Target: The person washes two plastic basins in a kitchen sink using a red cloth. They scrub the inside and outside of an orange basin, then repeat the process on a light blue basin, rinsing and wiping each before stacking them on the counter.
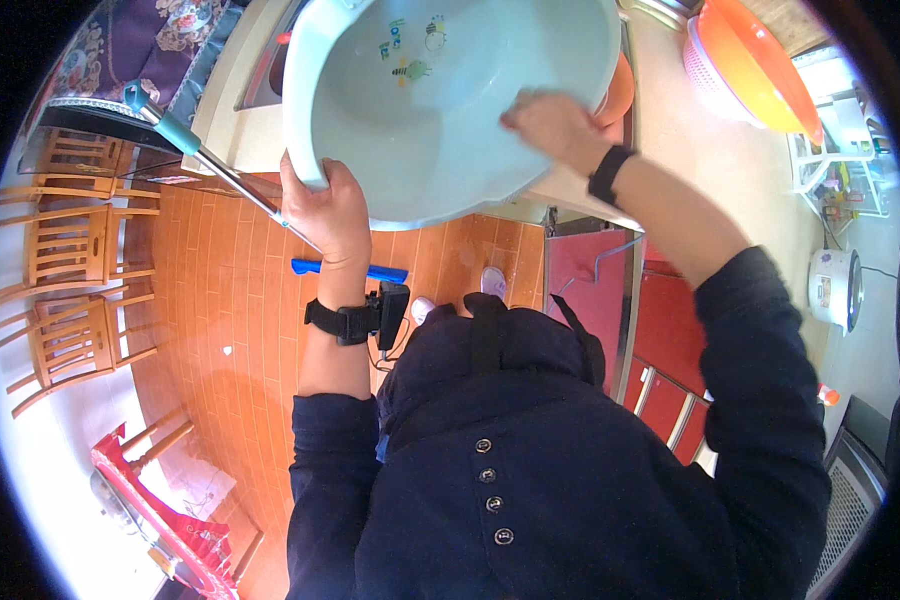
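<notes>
A large pale blue-green plastic basin (435,127) with cartoon prints inside is tilted over the counter, its open side facing me. My left hand (326,199) grips its rim at the lower left, thumb on the inner side. Over the basin's right part is my right hand (544,124), blurred and with its fingers curled; whether it holds something small cannot be made out. An orange-red bowl or basin (616,90) shows partly behind the basin's right edge.
An orange basin and pink basket (720,82) stand on the light counter (667,142) at right. A mop (225,172) with a blue head leans left of the basin. Wooden chairs (71,244) line the left; a rice cooker (832,289) is far right.
</notes>
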Tool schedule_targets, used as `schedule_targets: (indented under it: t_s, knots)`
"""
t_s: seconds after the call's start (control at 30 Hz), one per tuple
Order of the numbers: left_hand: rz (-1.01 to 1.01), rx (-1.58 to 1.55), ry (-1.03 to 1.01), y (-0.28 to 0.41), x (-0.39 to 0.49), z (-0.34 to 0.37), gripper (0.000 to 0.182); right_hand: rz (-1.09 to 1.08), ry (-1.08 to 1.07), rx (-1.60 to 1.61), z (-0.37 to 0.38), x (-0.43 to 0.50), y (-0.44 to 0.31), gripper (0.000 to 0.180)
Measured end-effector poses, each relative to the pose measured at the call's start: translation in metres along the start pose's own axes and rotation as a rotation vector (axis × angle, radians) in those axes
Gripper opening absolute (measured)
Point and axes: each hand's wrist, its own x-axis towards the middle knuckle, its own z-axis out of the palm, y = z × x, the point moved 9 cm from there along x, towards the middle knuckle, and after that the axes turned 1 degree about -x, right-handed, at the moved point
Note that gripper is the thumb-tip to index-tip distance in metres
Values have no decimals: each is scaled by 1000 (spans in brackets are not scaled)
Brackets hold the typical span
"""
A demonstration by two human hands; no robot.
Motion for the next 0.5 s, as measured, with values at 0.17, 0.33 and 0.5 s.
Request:
schedule_targets:
  t_s: [0.17,0.33,0.5]
  knots:
    - [-58,-61,-19,-5,-1,5,33,104,225,-211,-13,-4,36,15]
    - [-13,-44,-30,7,2,13,33,100,166,433,18,1,-39,19]
    - [93,-38,-16,26,8,18,34,135,68,1000,24,18,-84,30]
